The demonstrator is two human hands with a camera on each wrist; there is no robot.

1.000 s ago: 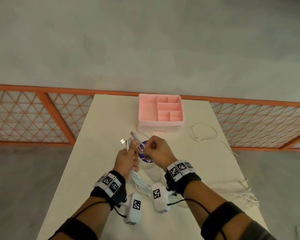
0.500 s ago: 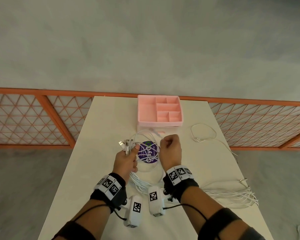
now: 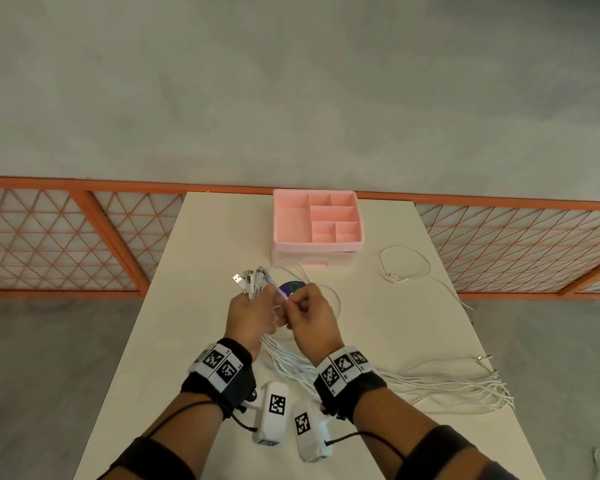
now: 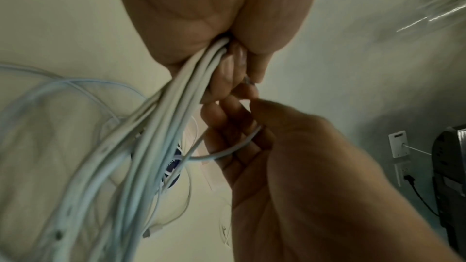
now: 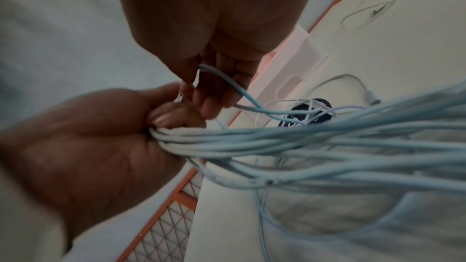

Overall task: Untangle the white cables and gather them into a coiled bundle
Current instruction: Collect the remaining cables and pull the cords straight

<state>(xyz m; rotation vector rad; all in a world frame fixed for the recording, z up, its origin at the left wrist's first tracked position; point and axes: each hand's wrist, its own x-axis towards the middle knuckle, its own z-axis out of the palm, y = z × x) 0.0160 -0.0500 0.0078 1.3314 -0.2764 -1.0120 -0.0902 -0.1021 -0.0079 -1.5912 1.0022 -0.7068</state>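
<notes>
With your left hand (image 3: 250, 315) gripping the cables (image 3: 253, 280), right hand (image 3: 310, 315) pinching one cable (image 5: 228, 83) mid-frame, align its plug before tucking.

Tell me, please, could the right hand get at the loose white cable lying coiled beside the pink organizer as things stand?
Probably not yet: the right hand is pinching a cable end, so it must let go first. Otherwise the table between it and the loose cable looks bare.

Long cream-coloured table (image 3: 194, 341) holds a pink plastic compartment organiser (image 3: 317, 220) at the far end, a loose white cable loop (image 3: 404, 265) right, white cable strands (image 3: 465, 386) trailing near-right.
</notes>
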